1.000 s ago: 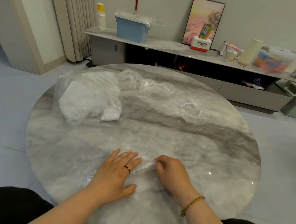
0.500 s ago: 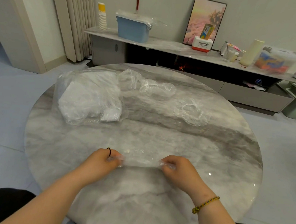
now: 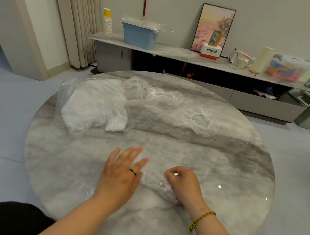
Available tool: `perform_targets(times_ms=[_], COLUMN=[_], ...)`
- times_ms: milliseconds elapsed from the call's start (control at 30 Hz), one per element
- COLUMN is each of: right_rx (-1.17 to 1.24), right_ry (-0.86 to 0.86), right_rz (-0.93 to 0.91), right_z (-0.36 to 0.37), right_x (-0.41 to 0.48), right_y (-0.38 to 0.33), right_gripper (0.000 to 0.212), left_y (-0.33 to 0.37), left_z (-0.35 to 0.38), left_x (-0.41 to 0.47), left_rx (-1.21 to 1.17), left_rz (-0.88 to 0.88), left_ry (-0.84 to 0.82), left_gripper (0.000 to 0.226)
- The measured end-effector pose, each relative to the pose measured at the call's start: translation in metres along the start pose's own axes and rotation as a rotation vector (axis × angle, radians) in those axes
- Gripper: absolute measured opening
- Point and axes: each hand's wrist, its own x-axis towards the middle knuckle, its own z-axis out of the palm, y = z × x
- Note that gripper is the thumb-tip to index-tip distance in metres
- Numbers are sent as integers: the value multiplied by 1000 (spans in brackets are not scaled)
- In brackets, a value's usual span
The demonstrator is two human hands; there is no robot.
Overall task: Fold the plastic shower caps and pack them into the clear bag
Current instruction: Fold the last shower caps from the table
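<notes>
Left hand (image 3: 119, 177) let go, now flat on the cap (image 3: 154, 181); right hand (image 3: 184, 184) pinches it. The bag (image 3: 66, 92) holds folded caps (image 3: 89, 113).

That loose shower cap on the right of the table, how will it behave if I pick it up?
The cap will probably go floppy and collapse: it is thin, crinkled film lying slumped. Likely very light, being see-through. On the glossy table it may slide when pushed.

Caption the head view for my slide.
Left hand spread over a shower cap on the table, right hand pinching its edge; filled bag behind left.
</notes>
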Motion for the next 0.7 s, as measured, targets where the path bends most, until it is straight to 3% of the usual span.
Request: perform_targets(times_ms=[67,200,433,500,533,600,700], right_rx=[-6,-53,-603,-696,-649,-598,-674], right_ry=[-23,-43,151,322,420,425,201], right_rz=[7,17,-86,-204,-306,-502,-577], right_z=[0,0,2,7,13,25,40], right_x=[1,1,-7,-6,-5,-10,-21], right_y=[1,2,-4,-7,-8,-11,-7], right_gripper=[21,7,46,43,39,39,38], left_y=[5,5,-2,0,-4,-4,0], left_z=[9,11,23,18,24,21,17], left_x=[1,9,2,2,2,2,4], left_rx=[90,161,194,148,153,176,156], left_rz=[67,26,-83,-186,-219,-296,-391], left_ry=[-129,-150,-389,-396,-314,-408,-505], left_gripper=[61,66,78,85,93,101,65])
